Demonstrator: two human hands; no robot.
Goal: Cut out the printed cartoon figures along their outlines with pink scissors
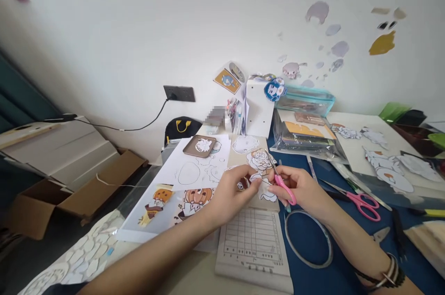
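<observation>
My right hand (295,186) is closed around small scissors with a pink handle (285,189), their metal blades pointing up and away. Between the thumb and fingers of my left hand (238,193) is a small white paper cutout (256,177) with dark drawn lines; its far side is partly hidden by my fingers. Both hands meet close together over a beige board (234,158). On that board lie paper cutouts, one a round drawing with orange parts (260,160). A printed form pad (252,239) lies just below my hands.
A second pair of pink scissors (363,203) and a grey ring (308,265) lie on the blue mat (302,281). Left are a brown tray (189,147) and drawing sheets (139,221). A plastic bag (309,140) and white holder (259,109) stand behind.
</observation>
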